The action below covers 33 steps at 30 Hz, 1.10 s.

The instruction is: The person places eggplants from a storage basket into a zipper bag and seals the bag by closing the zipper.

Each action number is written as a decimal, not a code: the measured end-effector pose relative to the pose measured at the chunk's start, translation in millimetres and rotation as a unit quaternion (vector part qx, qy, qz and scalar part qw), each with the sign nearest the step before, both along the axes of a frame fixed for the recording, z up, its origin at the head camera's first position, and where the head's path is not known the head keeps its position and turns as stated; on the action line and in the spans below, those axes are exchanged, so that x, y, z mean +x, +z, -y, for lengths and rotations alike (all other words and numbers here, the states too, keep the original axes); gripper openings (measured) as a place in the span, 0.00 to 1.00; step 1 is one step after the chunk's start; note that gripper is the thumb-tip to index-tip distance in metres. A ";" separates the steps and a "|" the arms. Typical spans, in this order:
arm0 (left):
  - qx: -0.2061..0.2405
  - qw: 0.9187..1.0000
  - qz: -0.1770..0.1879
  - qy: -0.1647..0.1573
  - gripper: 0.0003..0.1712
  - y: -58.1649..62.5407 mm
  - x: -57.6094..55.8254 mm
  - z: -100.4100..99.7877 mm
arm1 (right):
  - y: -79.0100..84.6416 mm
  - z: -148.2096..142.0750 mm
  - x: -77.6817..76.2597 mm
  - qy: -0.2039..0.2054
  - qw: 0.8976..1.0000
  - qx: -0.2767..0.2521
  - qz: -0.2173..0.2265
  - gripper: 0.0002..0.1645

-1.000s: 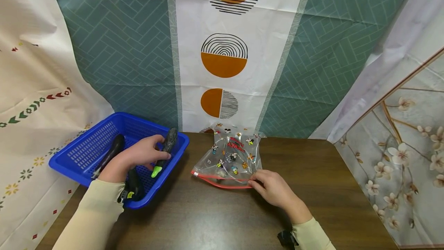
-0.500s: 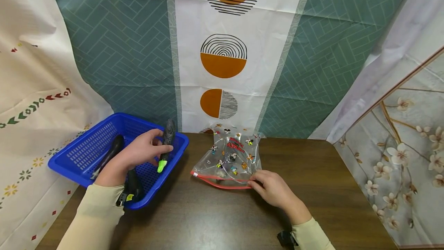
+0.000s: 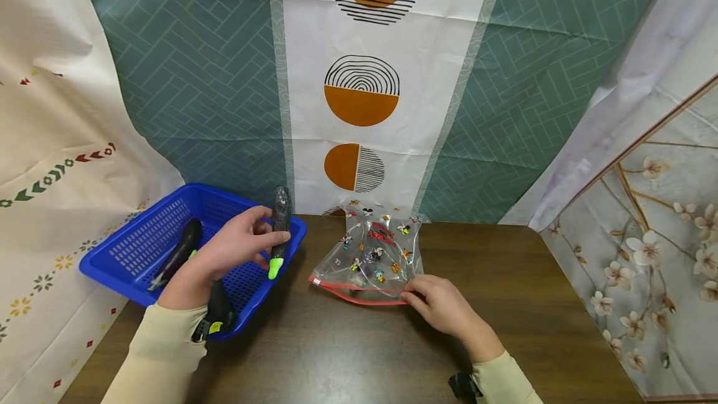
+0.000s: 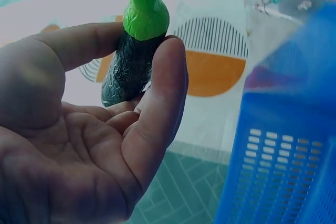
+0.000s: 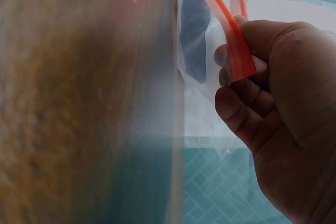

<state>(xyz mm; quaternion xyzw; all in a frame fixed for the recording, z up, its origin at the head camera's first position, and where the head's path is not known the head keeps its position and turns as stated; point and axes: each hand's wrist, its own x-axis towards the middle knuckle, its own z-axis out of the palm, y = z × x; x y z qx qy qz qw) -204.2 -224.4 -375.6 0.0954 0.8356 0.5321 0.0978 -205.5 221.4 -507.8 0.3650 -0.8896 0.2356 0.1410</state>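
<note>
A dark green zucchini (image 3: 281, 207) with a bright green stem end is pinched between the thumb and fingers of my left hand (image 3: 235, 242). It stands nearly upright over the right rim of the blue basket (image 3: 126, 248), stem end down. The left wrist view shows the zucchini's green end (image 4: 145, 6) close, thumb on one side and fingers on the other. My right hand (image 3: 443, 307) pinches the right end of the red zip edge (image 5: 231, 38) of a clear printed zip bag (image 3: 387, 248). The bag's mouth is parted and faces the person.
A dark purple eggplant (image 3: 179, 254) lies at the left in the basket. Another dark shape (image 3: 220, 304) shows beside the left wrist, partly hidden. The wooden table (image 3: 348, 354) ends at a patterned cloth backdrop (image 3: 224, 80) behind the bag.
My left hand has raised the zucchini and moved it slightly right, toward the basket's rim, turning it more upright. The right hand and the bag have stayed in place.
</note>
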 end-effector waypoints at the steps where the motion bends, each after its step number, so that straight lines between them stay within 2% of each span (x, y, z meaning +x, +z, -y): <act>1: 0.005 1.000 0.000 -0.001 0.52 0.3 1.2 -2.4 | -0.2 0.0 0.0 0.001 1.000 0.000 0.000 0.06; 11: 0.039 0.999 0.008 -0.013 0.51 -2.8 11.3 -28.4 | -0.2 -0.2 0.2 -0.002 1.000 0.003 -0.006 0.06; 26: 0.047 0.998 0.017 -0.034 0.47 -12.3 21.3 -61.0 | -1.6 0.6 0.2 0.003 1.000 -0.003 -0.019 0.07; 33: 0.052 0.996 0.027 -0.073 0.29 -22.6 22.1 -74.6 | 0.2 1.6 0.9 0.009 1.000 -0.006 -0.012 0.08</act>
